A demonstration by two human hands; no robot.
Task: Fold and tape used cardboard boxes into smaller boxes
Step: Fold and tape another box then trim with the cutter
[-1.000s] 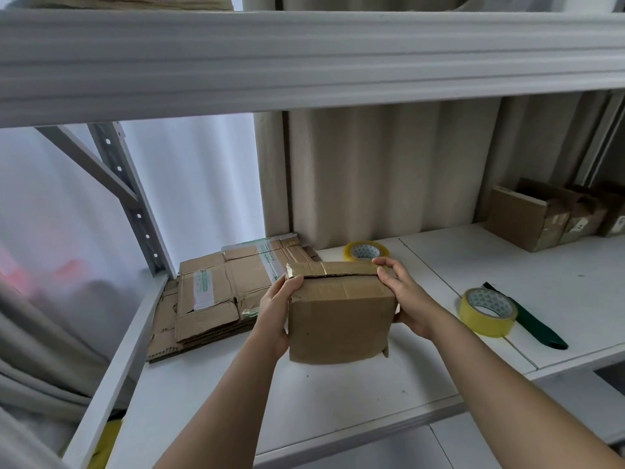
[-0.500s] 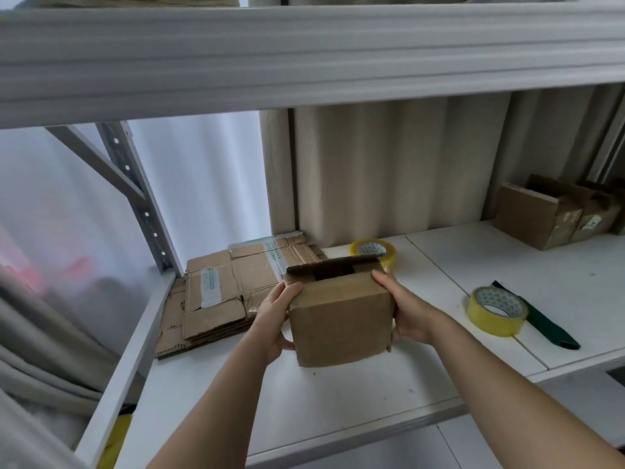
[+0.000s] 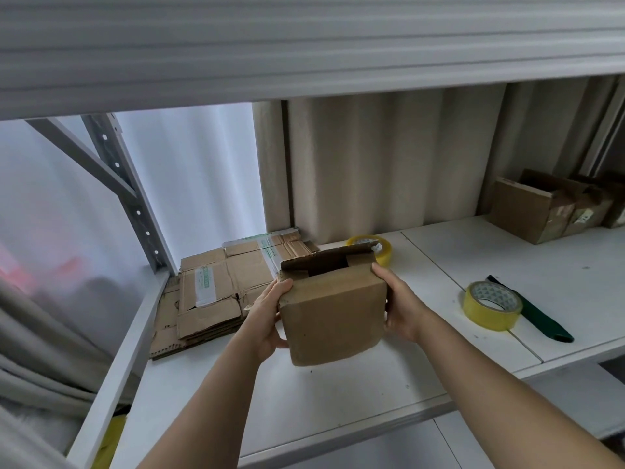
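Above shelf [image 3: 338, 394]: both hands grip small box [image 3: 333, 316], top flaps ajar.

Box [image 3: 333, 319] top is no longer closed: a second ago my fingers held the flaps flat, now the far flap [image 3: 326, 258] stands up and a dark gap shows inside. My left hand [image 3: 267, 319] slips down from the top edge to the box's left side, thumb at the upper corner. My right hand [image 3: 400, 306] comes off the top too and grips the right side. Box tilts slightly toward me.
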